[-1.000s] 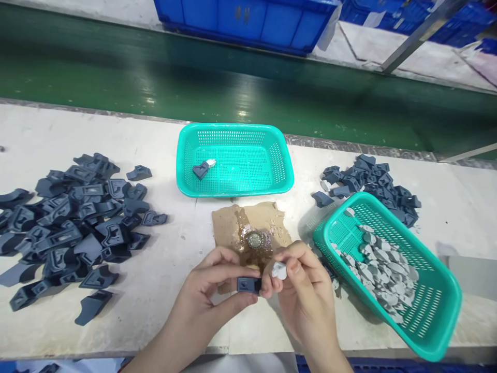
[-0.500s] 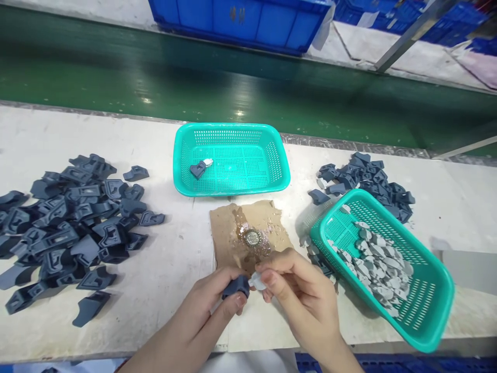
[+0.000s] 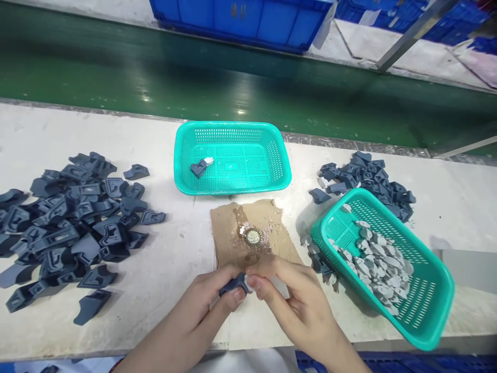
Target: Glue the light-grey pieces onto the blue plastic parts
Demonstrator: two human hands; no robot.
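Observation:
Between thumb and fingers, my left hand point(image 3: 212, 303) grips a dark blue-grey plastic part point(image 3: 234, 284). My right hand point(image 3: 293, 295) pinches a small light-grey plastic piece point(image 3: 247, 283), pressed against the end of the dark part. Fingertips hide most of the light piece, so how deep it sits in the dark part cannot be seen. Just beyond the hands lies a piece of brown cardboard point(image 3: 225, 233) with a small round, wet-looking item point(image 3: 253, 237) on it. In the green basket point(image 3: 233, 190) behind it, a dark part point(image 3: 198, 168) lies with a light piece at its end.
A large pile of dark parts point(image 3: 85, 207) covers the table's left side. At right, a second green basket point(image 3: 435, 311) stands tilted, holding many light-grey pieces point(image 3: 382, 264). Behind it is another pile of dark parts point(image 3: 368, 178). A blue crate point(image 3: 240, 23) stands across the green strip.
My right hand has moved left, bringing the light-grey piece from just beside the dark part up against its end. My left hand keeps its grip and has barely moved.

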